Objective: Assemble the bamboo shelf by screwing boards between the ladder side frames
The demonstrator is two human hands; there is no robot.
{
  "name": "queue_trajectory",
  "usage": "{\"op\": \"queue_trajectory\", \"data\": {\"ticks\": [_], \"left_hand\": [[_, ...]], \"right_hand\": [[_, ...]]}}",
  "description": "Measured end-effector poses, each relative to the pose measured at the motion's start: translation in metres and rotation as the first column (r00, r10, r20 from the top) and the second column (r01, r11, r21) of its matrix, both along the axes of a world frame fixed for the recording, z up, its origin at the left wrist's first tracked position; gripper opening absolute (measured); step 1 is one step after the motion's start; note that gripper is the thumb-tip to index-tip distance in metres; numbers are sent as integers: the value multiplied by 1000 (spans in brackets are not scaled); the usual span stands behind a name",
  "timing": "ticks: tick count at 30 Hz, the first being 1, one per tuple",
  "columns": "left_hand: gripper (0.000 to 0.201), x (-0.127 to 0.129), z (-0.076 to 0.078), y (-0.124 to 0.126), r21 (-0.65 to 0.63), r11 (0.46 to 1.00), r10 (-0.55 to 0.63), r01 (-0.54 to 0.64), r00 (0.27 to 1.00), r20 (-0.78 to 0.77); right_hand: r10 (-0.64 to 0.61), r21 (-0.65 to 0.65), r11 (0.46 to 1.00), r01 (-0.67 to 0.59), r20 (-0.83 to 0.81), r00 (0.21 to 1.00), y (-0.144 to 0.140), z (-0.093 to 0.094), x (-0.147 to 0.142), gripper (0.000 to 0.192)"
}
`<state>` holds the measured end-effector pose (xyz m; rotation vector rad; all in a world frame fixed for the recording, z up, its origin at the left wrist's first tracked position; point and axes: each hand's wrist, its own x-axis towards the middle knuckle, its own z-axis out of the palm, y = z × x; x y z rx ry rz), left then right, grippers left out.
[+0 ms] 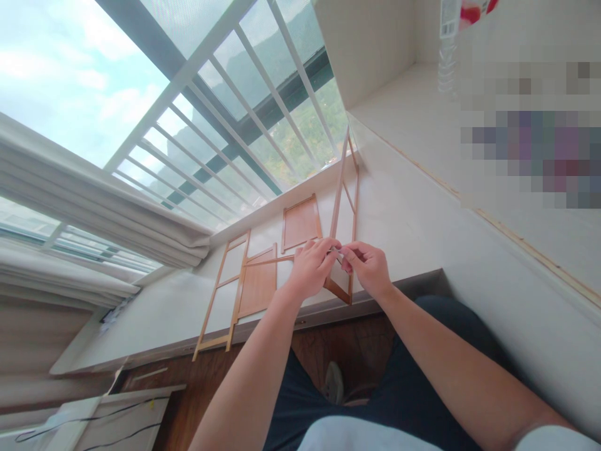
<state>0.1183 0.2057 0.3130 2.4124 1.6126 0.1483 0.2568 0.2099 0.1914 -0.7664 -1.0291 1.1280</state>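
Note:
My left hand and my right hand meet over the white sill, fingertips pinched together. Between them is a small pale piece, too small and covered to name. Just beneath and beyond my fingers stands a narrow wooden frame with crossbars, partly hidden by my hands. Left of my hands lies a second, ladder-like wooden frame; a thin rail runs from it toward my left hand. Two flat wooden panels lie on the sill: one panel near the window, another panel beside the ladder-like frame.
A window with white railings rises behind the sill. Grey curtains hang on the left. A white ledge on the right carries a plastic bottle. Below left, a white board with dark cords sits above the brown floor.

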Motion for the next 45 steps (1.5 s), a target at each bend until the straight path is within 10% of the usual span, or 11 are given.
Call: {"op": "queue_trajectory", "data": {"ticks": [16, 30, 45], "left_hand": [[31, -3, 0, 0, -17, 1000, 20, -19, 999, 43], [31, -3, 1, 2, -8, 1000, 12, -11, 1000, 23], [30, -5, -1, 2, -4, 1000, -2, 2, 1000, 31]], "right_hand": [[-193, 316, 942, 114, 232, 953, 11, -2, 21, 20], [-156, 181, 973, 145, 53, 986, 5, 3, 13, 13], [-191, 370, 916, 153, 68, 979, 10, -4, 17, 18]]}}
